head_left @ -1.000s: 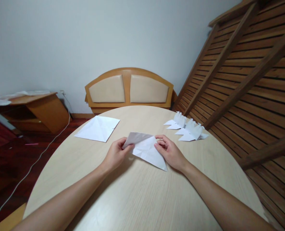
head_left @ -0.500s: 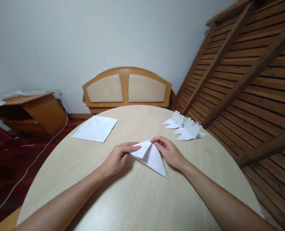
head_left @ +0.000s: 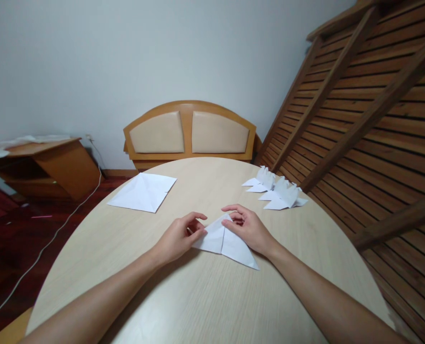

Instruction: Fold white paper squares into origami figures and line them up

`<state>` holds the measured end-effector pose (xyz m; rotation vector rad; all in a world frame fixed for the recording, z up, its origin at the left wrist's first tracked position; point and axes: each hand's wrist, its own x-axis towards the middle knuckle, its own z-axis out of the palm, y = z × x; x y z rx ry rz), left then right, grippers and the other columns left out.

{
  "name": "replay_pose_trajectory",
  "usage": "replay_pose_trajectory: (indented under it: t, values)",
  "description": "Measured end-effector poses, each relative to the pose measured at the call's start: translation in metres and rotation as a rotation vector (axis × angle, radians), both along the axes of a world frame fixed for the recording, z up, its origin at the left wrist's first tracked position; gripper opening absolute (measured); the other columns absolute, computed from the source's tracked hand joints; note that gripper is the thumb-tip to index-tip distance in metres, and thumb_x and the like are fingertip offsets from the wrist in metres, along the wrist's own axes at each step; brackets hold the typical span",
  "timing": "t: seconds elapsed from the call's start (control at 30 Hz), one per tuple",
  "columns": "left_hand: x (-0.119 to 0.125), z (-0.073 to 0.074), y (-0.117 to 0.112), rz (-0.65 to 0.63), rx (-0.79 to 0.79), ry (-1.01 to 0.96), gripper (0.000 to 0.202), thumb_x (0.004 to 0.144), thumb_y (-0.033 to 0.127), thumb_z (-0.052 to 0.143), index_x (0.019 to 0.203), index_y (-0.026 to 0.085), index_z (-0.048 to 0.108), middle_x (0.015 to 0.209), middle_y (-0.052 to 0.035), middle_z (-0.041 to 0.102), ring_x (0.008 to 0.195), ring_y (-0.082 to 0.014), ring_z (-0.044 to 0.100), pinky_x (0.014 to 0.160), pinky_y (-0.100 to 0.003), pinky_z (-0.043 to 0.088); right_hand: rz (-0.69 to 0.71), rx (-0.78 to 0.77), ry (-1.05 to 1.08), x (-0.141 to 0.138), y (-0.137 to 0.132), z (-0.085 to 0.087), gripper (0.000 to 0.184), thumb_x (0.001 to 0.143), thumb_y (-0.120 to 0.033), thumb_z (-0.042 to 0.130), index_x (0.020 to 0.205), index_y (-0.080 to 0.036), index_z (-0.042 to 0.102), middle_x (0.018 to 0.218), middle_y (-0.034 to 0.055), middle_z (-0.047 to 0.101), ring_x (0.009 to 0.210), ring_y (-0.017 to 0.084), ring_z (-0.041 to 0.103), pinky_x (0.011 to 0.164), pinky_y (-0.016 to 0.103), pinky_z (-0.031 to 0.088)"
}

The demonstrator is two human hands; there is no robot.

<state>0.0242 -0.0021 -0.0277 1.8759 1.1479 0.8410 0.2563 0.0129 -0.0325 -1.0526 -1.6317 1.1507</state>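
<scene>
A folded sheet of white paper (head_left: 219, 239), roughly triangular with a crease or flap edge down its middle, is between my hands over the table. My left hand (head_left: 180, 235) has its thumb on the paper's left corner, the index finger curved above and apart from it. My right hand (head_left: 250, 227) grips the upper right edge, thumb on top and fingers behind the peak. The lower right corner points toward me, free of both hands.
The round wooden table (head_left: 198, 306) carries a stack of creased white paper (head_left: 144, 193) at left and several folded paper figures (head_left: 280, 191) at right. Behind stand a padded headboard (head_left: 190, 131) and a slatted wooden frame (head_left: 370, 105). A low desk (head_left: 58, 162) stands left.
The flap that stood raised in the folded paper now lies flatter, toward the left. My left index finger has lifted off, and my right thumb has moved onto the paper's face.
</scene>
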Motion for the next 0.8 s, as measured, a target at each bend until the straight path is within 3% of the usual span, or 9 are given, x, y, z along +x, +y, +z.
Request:
replay_pose_trajectory:
  t: [0.17, 0.4, 0.67, 0.8]
  values:
    - [0.002, 0.002, 0.000, -0.013, -0.014, 0.059, 0.023, 0.092, 0.033, 0.058, 0.098, 0.016, 0.072, 0.079, -0.0044, 0.070, 0.068, -0.0154, 0.059, 0.059, -0.025, 0.041, 0.005, -0.039, 0.020, -0.001, 0.001, 0.000, 0.031, 0.082, -0.045, 0.071, 0.091, -0.016, 0.069, 0.084, 0.0051, 0.073, 0.075, 0.018, 0.066, 0.067, 0.030, 0.049]
    - [0.003, 0.003, -0.003, -0.051, -0.010, 0.134, 0.030, 0.095, 0.040, 0.054, 0.089, 0.016, 0.070, 0.071, -0.0014, 0.065, 0.061, -0.0131, 0.052, 0.055, -0.024, 0.034, -0.085, 0.026, 0.046, 0.003, 0.007, 0.002, 0.031, 0.080, -0.049, 0.071, 0.085, -0.018, 0.071, 0.083, 0.0038, 0.072, 0.074, 0.018, 0.064, 0.069, 0.031, 0.051]
    - [-0.005, 0.006, 0.001, -0.057, 0.010, 0.055, 0.027, 0.092, 0.039, 0.060, 0.106, 0.017, 0.065, 0.068, 0.0033, 0.055, 0.058, -0.0111, 0.047, 0.056, -0.023, 0.036, -0.162, 0.006, 0.084, 0.009, 0.011, 0.004, 0.034, 0.078, -0.052, 0.073, 0.083, -0.018, 0.071, 0.080, 0.0034, 0.071, 0.073, 0.019, 0.063, 0.067, 0.031, 0.050]
    - [-0.005, 0.006, 0.000, -0.113, -0.038, 0.096, 0.028, 0.092, 0.038, 0.060, 0.108, 0.017, 0.065, 0.070, 0.0017, 0.061, 0.057, -0.0111, 0.050, 0.055, -0.023, 0.038, -0.115, 0.048, 0.010, 0.005, 0.008, 0.005, 0.034, 0.083, -0.051, 0.068, 0.083, -0.017, 0.071, 0.081, 0.0037, 0.072, 0.075, 0.019, 0.064, 0.069, 0.031, 0.050]
